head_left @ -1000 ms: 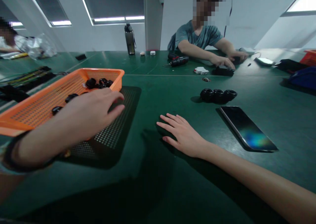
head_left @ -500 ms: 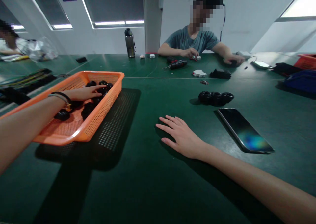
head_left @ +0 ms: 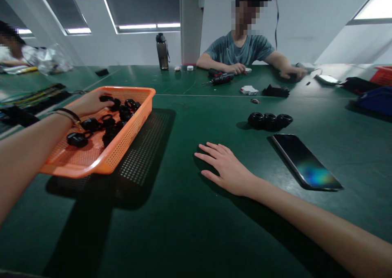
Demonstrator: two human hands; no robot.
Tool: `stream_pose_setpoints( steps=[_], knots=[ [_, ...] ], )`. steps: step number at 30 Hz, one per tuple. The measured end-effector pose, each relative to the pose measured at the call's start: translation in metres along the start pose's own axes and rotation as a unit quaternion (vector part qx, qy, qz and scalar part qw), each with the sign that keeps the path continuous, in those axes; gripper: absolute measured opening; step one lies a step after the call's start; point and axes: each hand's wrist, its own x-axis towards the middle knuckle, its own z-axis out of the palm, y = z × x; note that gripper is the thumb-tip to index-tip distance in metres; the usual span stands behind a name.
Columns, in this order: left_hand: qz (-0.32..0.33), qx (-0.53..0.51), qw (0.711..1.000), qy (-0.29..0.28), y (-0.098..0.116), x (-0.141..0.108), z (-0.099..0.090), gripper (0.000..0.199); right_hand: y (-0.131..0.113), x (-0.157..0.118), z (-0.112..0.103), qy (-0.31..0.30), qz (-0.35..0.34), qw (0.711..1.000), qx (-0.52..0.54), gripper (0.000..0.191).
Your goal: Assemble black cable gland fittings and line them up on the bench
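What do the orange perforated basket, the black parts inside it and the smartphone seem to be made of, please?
The orange perforated basket looks like molded plastic, semi-gloss: light glints along its rim. The black parts may be hard plastic or rubber; small highlights suggest a glossy finish. The smartphone appears to have a smooth glass front, judging by its rainbow-tinted reflection.

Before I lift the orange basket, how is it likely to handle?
The orange basket looks like thin, perforated plastic, so it is probably light for its size and may flex slightly at the walls. The black parts inside appear loose and rounded, so they would likely slide or roll if it tilts. Its glossy rim might feel a bit slippery.
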Motion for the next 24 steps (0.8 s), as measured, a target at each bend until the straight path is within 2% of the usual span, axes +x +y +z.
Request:
stream_pose_setpoints(
  steps=[2,3,5,8,14,15,17,19,21,23,24],
  knots=[
    [-0.114,0.103,0.988,0.02,0.015,-0.002,-0.003,0.051,0.0,0.0,0.0,0.001,-0.001,1.0,0.003,0.049],
    [-0.137,0.119,0.983,0.017,0.023,-0.003,-0.004,0.049,0.001,0.0,0.0,0.002,-0.001,1.0,0.003,0.049],
    [-0.129,0.107,0.985,-0.024,0.038,-0.004,-0.005,0.045,0.002,0.0,0.0,0.004,-0.002,1.0,0.005,0.049],
    [-0.121,0.137,0.981,-0.068,0.053,-0.006,-0.001,0.051,0.002,0.0,0.001,0.007,-0.003,1.0,0.009,0.049],
    [-0.08,0.066,0.991,-0.083,0.069,-0.007,0.008,0.079,0.003,-0.001,0.002,0.018,-0.002,0.998,0.055,0.048],
    [-0.061,0.049,0.993,-0.091,0.077,-0.008,0.009,0.076,0.004,0.0,0.003,0.027,0.004,0.996,0.079,0.048],
    [-0.003,0.039,0.993,-0.112,0.099,-0.017,0.014,0.057,0.01,0.001,0.005,0.061,0.037,0.985,0.156,0.046],
    [0.088,0.039,0.988,-0.12,0.129,-0.034,0.025,0.038,0.018,0.004,0.007,0.12,0.102,0.95,0.27,0.04],
    [0.19,0.037,0.966,-0.17,0.16,-0.056,0.042,0.028,0.027,0.009,0.01,0.205,0.16,0.885,0.387,0.029],
    [0.246,0.021,0.946,-0.211,0.186,-0.08,0.066,0.033,0.033,0.013,0.013,0.27,0.207,0.823,0.455,0.023],
    [0.254,0.021,0.934,-0.25,0.196,-0.09,0.078,0.039,0.035,0.014,0.014,0.293,0.224,0.805,0.466,0.021]
  ],
)
